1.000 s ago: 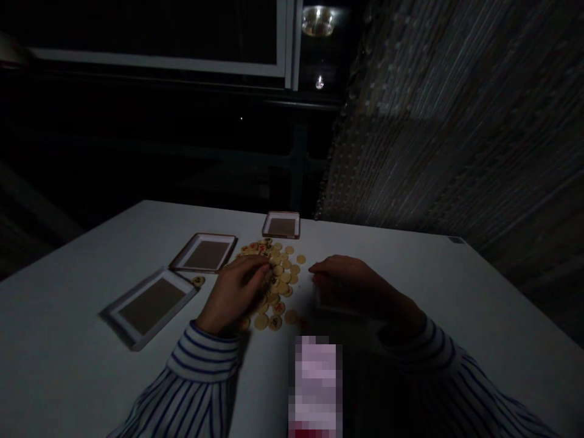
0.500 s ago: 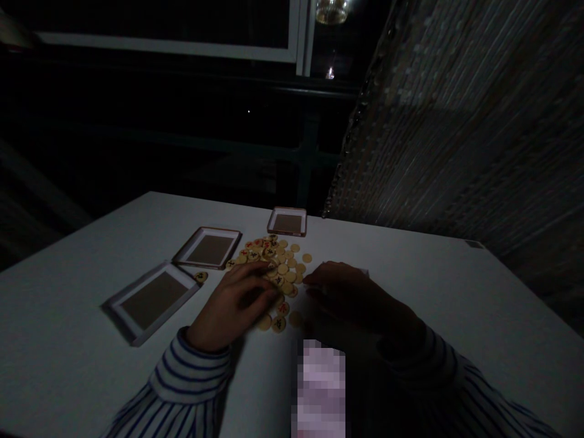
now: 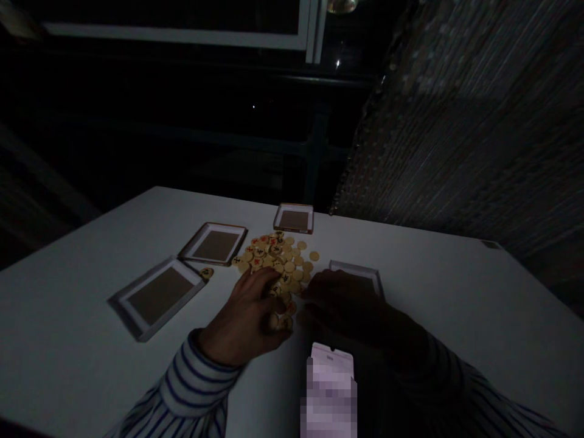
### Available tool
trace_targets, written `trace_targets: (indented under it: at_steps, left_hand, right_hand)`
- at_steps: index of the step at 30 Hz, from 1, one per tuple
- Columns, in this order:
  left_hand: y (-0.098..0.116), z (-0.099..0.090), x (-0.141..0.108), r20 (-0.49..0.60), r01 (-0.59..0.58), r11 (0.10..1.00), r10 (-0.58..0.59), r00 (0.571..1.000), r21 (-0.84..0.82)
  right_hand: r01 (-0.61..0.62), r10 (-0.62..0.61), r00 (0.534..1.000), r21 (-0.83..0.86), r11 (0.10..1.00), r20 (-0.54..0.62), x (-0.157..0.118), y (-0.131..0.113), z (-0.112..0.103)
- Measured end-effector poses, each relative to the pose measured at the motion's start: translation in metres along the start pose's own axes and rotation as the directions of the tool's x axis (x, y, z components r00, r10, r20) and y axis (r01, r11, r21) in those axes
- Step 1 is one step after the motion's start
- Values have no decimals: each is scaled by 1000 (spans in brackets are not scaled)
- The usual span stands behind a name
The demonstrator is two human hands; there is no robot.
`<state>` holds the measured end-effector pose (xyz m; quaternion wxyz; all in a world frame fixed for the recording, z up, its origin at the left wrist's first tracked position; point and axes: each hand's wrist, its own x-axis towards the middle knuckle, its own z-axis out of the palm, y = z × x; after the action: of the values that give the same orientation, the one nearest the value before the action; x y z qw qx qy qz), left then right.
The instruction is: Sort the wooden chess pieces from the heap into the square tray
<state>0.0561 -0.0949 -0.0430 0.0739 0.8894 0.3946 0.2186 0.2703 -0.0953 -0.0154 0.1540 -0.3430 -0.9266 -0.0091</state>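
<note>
A pile of round wooden pieces [image 3: 289, 266], some marked with red or black characters, lies on the white table [image 3: 269, 389]. My left hand [image 3: 244, 313] is at the pile's near left edge, its fingers spread and curved over several pieces, with a gap between thumb and fingers. At the right edge of the pile, my right hand [image 3: 349, 304] is in deep shadow, its fingertips beside the pieces; whether it holds one is hidden. One marked piece [image 3: 207, 273] sits apart on the left, beside a tray.
Shallow trays lie around the pile: near left [image 3: 159, 295], back left [image 3: 214, 243], at the back [image 3: 294, 219], and one partly behind my right hand [image 3: 378, 283]. A lit phone [image 3: 332, 362] is at the near edge. A bead curtain [image 3: 447, 134] hangs at the right.
My left hand has come down and nearer, with its thumb now beside the closest pieces. More of the right-hand tray shows. The view has shifted slightly.
</note>
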Motion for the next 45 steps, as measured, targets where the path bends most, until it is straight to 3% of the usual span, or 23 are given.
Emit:
trace_targets:
  at_steps: [8,29,37,45]
  left_hand:
    - [3,2,-1,46,38,998,-40,998,40]
    - [3,10,-1,49,37,998,-40,998,49]
    - [0,8,2,-29,5,1000,-5,1000,22]
    - [3,1,6,-156,-19,1000,22,988,18]
  right_hand:
    - [34,-35,998,-28,999,-42,-1,-1,3]
    - [-1,2,999,-21,1000,33,0,-3,1]
    - [-11,11,1000,-37,999,18,-2,-3,-3]
    - [-54,52,994,20,998,101,0,3,-10]
